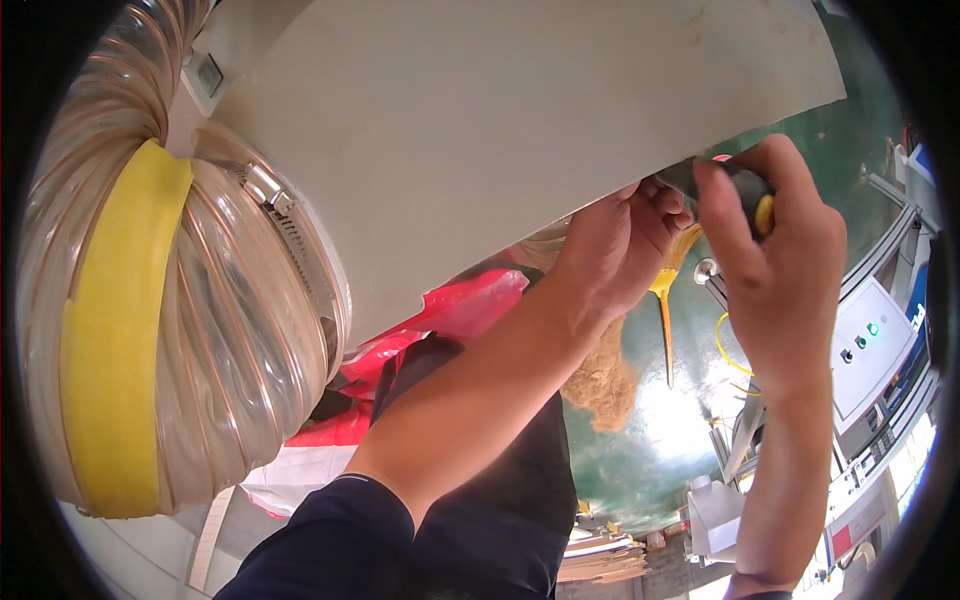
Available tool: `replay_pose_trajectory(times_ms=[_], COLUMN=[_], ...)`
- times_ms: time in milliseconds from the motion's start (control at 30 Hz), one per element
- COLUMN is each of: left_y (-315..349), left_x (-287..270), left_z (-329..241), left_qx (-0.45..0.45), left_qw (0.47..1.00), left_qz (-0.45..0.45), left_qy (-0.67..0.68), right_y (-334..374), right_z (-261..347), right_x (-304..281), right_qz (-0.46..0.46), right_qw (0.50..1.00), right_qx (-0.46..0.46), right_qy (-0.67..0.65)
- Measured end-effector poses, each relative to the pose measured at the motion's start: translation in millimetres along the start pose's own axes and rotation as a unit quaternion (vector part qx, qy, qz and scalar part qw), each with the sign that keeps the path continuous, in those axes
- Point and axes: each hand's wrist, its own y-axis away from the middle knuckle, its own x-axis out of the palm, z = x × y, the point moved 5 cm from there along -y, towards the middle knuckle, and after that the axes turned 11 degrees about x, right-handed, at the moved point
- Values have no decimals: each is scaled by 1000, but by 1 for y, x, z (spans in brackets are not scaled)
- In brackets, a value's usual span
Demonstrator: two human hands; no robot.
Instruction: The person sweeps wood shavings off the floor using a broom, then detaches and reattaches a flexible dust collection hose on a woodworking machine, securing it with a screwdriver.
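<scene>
A large pale grey panel (520, 120) fills the upper middle, its lower edge slanting up to the right. At that edge my left hand (620, 245) is closed, fingers curled near the panel's underside; what they hold, if anything, is hidden. My right hand (785, 270) grips a dark grey tool handle (745, 190) with a yellow end, just right of the left fingers. The tool's other end points toward the left fingertips and the panel edge; its tip cannot be seen.
A clear ribbed hose (230, 330) with a yellow band (120, 340) and a metal clamp (270, 190) stands at left. Red and white plastic sheeting (465, 305) lies beneath the panel. Beyond are a broom (665, 300), a green floor (640, 470) and a white control box (875, 350).
</scene>
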Motion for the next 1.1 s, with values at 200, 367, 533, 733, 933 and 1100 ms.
replay_pose_trajectory(times_ms=[200, 367, 533, 733, 933, 1100], left_y=[10, 8, 11, 19, 20, 22], left_x=[23, 3, 18, 40, 39, 49], left_z=[3, 3, 7, 11, 10, 14], left_qx=[11, 19, -8, 8, 5, -12], left_qw=[998, 995, 998, 993, 997, 998], left_qz=[-44, 69, 42, 3, 32, -20], left_qy=[53, 69, 56, 120, 68, 50], right_y=[2, 10, 8, 11, 19, 19], right_z=[-1, 8, 5, -4, 5, -3], right_x=[4, 5, 5, 2, 3, 1], right_qz=[-56, -21, -43, -93, -113, -45], right_qw=[997, 993, 997, 990, 992, 996], right_qx=[41, -117, -70, 80, -12, -77], right_qy=[-40, 6, 5, 64, 61, 1])
